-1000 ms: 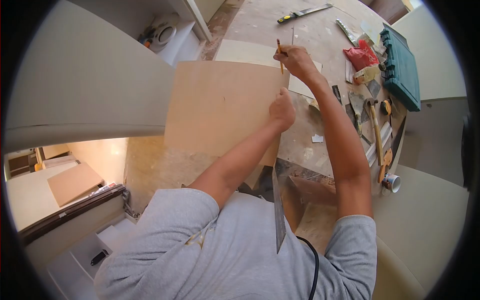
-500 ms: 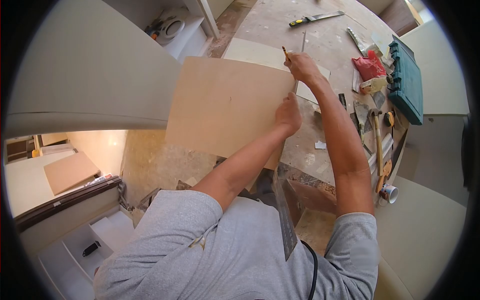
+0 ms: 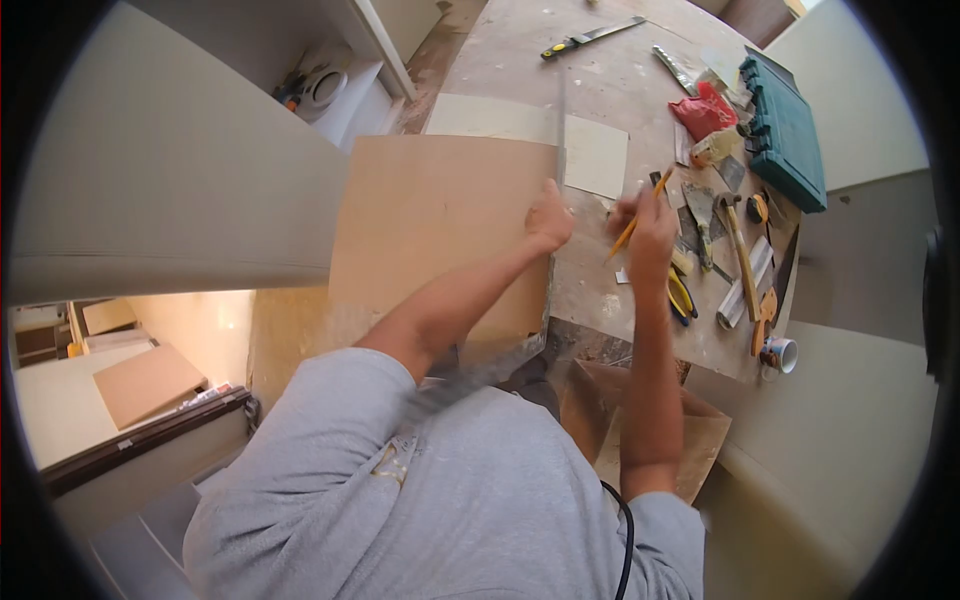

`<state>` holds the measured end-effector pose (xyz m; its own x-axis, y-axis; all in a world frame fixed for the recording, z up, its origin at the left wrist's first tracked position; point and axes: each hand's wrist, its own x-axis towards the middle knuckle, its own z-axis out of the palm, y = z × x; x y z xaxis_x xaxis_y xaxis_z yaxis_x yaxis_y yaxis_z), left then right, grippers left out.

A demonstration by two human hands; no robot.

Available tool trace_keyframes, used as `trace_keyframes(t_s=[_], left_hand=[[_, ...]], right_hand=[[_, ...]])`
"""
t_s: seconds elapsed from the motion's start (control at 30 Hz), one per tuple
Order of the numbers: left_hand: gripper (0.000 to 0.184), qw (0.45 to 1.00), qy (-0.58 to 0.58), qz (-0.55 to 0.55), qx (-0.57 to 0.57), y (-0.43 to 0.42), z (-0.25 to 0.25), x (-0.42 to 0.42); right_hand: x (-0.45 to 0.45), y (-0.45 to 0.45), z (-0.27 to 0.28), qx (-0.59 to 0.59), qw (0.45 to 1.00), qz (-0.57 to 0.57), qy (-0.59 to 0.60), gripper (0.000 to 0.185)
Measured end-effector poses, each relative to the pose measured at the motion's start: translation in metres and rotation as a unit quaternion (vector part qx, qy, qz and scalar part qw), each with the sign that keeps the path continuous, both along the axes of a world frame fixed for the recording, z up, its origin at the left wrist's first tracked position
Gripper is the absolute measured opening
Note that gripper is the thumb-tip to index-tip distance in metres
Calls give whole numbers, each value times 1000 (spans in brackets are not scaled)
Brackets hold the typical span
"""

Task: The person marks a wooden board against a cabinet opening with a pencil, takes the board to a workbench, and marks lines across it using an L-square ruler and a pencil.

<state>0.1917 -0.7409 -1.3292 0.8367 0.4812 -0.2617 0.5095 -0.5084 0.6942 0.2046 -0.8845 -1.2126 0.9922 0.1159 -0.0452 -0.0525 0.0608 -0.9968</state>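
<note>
Pencil (image 3: 624,240), slim, wooden and orange-yellow, lies slantwise in the right hand (image 3: 650,225), whose fingers are bent around it, partly blurred, above the dusty, pale brown worktop (image 3: 600,80). The left hand (image 3: 549,217) is mostly closed at the right edge of a large, flat, light brown rectangular board (image 3: 430,210), thumb pointing forward, holding that edge together with a long, thin grey metal strip (image 3: 562,110) that runs along it. The board lies partly over a cream flat panel (image 3: 596,155) on the worktop, its near part reaching toward the person's grey shirt (image 3: 480,490).

To the right of the right hand are a wooden-handled claw hammer (image 3: 742,245) and, nearer the person, yellow-and-black pliers (image 3: 682,298). Farther off are a crumpled red plastic bag (image 3: 705,110) and a teal hard plastic case (image 3: 785,130).
</note>
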Motion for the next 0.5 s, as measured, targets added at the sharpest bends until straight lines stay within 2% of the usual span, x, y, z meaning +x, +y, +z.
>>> trace_keyframes(t_s=[0.1,0.17,0.23,0.27,0.3,0.37,0.43,0.47,0.5], left_hand=[[35,1000,-28,-4,8,22,4,2],[35,998,-52,-30,33,40,15,4],[36,990,-137,-34,-14,51,33,3],[36,989,-138,-42,-14,55,40,3],[36,985,-163,-46,-23,58,43,4],[36,981,-185,-57,-32,61,41,5],[35,968,-196,-71,-139,65,41,7],[35,967,-199,-74,-139,65,44,5],[33,953,-190,-87,-221,66,53,-2]], right_hand=[[-74,-36,-67,-30,986,9,166,33],[-112,-41,-111,-105,985,1,138,33],[-141,-34,-134,-109,987,-7,121,33],[-149,-33,-141,-126,987,-2,102,33],[-156,-29,-137,-126,987,-10,103,33],[-171,-10,-118,-126,968,38,213,34],[-177,3,-103,-98,977,57,178,29],[-178,7,-93,-42,974,77,207,27],[-181,10,-87,14,967,97,236,24]])
